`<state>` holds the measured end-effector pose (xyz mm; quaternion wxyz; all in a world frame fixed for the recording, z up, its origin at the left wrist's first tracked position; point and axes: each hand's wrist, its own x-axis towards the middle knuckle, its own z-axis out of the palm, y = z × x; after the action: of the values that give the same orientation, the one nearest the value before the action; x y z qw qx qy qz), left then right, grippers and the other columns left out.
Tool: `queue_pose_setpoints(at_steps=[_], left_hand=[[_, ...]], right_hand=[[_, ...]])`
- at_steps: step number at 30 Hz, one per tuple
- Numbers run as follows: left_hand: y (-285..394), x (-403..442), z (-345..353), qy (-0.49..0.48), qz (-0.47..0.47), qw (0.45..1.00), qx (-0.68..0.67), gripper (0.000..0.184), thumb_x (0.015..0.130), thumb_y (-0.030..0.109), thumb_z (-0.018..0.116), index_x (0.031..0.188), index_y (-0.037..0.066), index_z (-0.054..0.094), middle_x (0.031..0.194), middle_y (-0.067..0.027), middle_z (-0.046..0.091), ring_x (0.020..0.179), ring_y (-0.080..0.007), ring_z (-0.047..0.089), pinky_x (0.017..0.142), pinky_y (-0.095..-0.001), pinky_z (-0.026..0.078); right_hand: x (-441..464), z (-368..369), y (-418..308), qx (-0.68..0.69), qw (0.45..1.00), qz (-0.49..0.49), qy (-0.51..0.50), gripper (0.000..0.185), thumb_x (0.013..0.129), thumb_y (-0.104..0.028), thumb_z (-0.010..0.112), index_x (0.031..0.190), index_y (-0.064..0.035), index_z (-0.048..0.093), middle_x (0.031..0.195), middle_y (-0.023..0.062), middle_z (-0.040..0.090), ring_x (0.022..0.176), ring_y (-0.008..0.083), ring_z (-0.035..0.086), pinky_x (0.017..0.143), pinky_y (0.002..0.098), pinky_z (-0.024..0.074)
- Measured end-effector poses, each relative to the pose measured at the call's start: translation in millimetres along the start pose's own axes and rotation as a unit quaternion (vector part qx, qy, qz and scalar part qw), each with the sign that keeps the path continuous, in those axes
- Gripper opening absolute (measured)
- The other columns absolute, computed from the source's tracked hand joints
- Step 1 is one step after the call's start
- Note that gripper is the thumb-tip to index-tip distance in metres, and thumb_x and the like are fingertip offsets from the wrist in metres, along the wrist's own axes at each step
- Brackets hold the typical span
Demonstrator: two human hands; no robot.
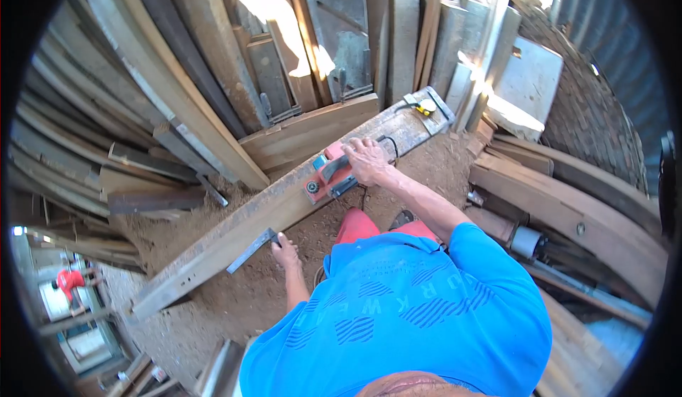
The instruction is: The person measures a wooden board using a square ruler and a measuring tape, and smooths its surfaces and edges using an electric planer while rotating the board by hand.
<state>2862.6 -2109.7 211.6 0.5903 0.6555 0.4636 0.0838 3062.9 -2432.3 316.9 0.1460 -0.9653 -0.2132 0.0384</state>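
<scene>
A long timber beam [234, 235] runs diagonally in front of my body. On it sits a red electric planer [313, 186], partly covered by my right hand [366, 161], which grips its handle from above. A dark cord loops beside that hand. My left hand [286, 251] is closed around the dark stock of a try square [247, 254]. The square's metal blade points down-left, at the near side of the beam. Whether the blade touches the wood I cannot tell.
A small yellow-and-black object [426, 107] lies at the beam's right end. Planks [188, 41] lean along the back and left. More timber [568, 208] is stacked at right. Sawdust covers the ground [213, 304]. A person in red [69, 282] is far left.
</scene>
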Motion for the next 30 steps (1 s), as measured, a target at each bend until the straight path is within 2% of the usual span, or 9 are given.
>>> queue_pose_setpoints(at_steps=[5, 6, 9, 13, 17, 21, 23, 26, 30], left_hand=[[-14, -45, 64, -0.015, 0.070, 0.993, -0.098, 0.016, 0.099, 0.017, 0.060, 0.098, 0.005, 0.050, 0.076, -0.0019, 0.057, 0.060, -0.0091, 0.055, 0.054, -0.0233, 0.047], [-14, -50, 73, -0.016, 0.062, 0.993, -0.097, 0.015, 0.099, 0.017, 0.060, 0.098, 0.005, 0.050, 0.076, -0.0017, 0.057, 0.060, -0.0091, 0.055, 0.054, -0.0233, 0.047], [-20, -42, 94, -0.014, 0.049, 0.988, -0.148, 0.016, 0.098, 0.016, 0.061, 0.096, 0.006, 0.048, 0.077, -0.0012, 0.057, 0.060, -0.0090, 0.055, 0.054, -0.0236, 0.048], [-2, -51, 101, 0.002, 0.028, 0.978, -0.205, 0.017, 0.096, 0.017, 0.065, 0.099, 0.006, 0.052, 0.080, -0.0009, 0.058, 0.064, -0.0096, 0.057, 0.059, -0.0241, 0.050], [-22, -46, 104, 0.033, 0.037, 0.963, -0.263, 0.019, 0.093, 0.015, 0.069, 0.104, 0.006, 0.057, 0.089, -0.0005, 0.058, 0.075, -0.0101, 0.059, 0.068, -0.0261, 0.054], [-41, -58, 112, 0.091, 0.002, 0.956, -0.278, 0.021, 0.091, 0.012, 0.070, 0.105, 0.006, 0.057, 0.090, -0.0023, 0.059, 0.077, -0.0118, 0.061, 0.069, -0.0266, 0.055], [-49, -68, 121, 0.109, -0.028, 0.956, -0.270, 0.019, 0.093, 0.014, 0.069, 0.106, 0.005, 0.058, 0.090, -0.0033, 0.061, 0.081, -0.0133, 0.063, 0.072, -0.0280, 0.056], [-48, -84, 159, 0.164, -0.077, 0.926, -0.333, 0.020, 0.089, 0.008, 0.072, 0.099, 0.007, 0.055, 0.087, -0.0028, 0.059, 0.067, -0.0120, 0.059, 0.060, -0.0246, 0.053], [-55, -105, 230, 0.189, -0.114, 0.919, -0.327, 0.027, 0.088, 0.012, 0.075, 0.090, 0.011, 0.048, 0.078, -0.0017, 0.058, 0.057, -0.0129, 0.057, 0.050, -0.0255, 0.048]], right_hand=[[37, 32, 7, -0.037, 0.987, -0.109, -0.110, 0.057, 0.072, -0.012, 0.068, 0.127, -0.0056, 0.056, 0.114, 0.0178, 0.066, 0.110, 0.0394, 0.060, 0.093, 0.0467, 0.0449], [40, 33, 7, -0.003, 0.991, -0.112, -0.070, 0.051, 0.068, -0.013, 0.071, 0.118, -0.0043, 0.062, 0.106, 0.0176, 0.069, 0.105, 0.0394, 0.064, 0.090, 0.0470, 0.0482], [66, 40, 20, 0.074, 0.967, -0.112, -0.217, 0.045, 0.071, -0.018, 0.071, 0.114, -0.0071, 0.063, 0.108, 0.0186, 0.069, 0.105, 0.0380, 0.065, 0.090, 0.0491, 0.0505], [88, 51, 32, 0.100, 0.935, -0.142, -0.310, 0.045, 0.068, -0.018, 0.071, 0.111, -0.0064, 0.064, 0.105, 0.0214, 0.069, 0.106, 0.0372, 0.065, 0.089, 0.0456, 0.0517], [82, 32, 60, 0.142, 0.955, -0.113, -0.235, 0.042, 0.068, -0.020, 0.069, 0.106, -0.0030, 0.065, 0.101, 0.0242, 0.068, 0.101, 0.0385, 0.066, 0.088, 0.0458, 0.0515], [77, -32, 111, 0.142, 0.951, 0.024, -0.274, 0.048, 0.070, -0.022, 0.069, 0.113, -0.0020, 0.062, 0.103, 0.0254, 0.068, 0.098, 0.0377, 0.067, 0.086, 0.0453, 0.0525], [65, -46, 143, 0.222, 0.961, 0.049, -0.158, 0.041, 0.067, -0.017, 0.069, 0.104, 0.0023, 0.063, 0.097, 0.0255, 0.067, 0.096, 0.0388, 0.067, 0.085, 0.0455, 0.0528], [66, -37, 197, 0.245, 0.963, 0.056, -0.101, 0.042, 0.069, -0.017, 0.068, 0.105, 0.0042, 0.063, 0.091, 0.0253, 0.068, 0.090, 0.0394, 0.068, 0.081, 0.0455, 0.0532], [80, -5, 253, 0.253, 0.947, 0.134, -0.144, 0.043, 0.072, -0.020, 0.067, 0.105, 0.0071, 0.063, 0.090, 0.0271, 0.069, 0.086, 0.0391, 0.069, 0.077, 0.0462, 0.0541]])
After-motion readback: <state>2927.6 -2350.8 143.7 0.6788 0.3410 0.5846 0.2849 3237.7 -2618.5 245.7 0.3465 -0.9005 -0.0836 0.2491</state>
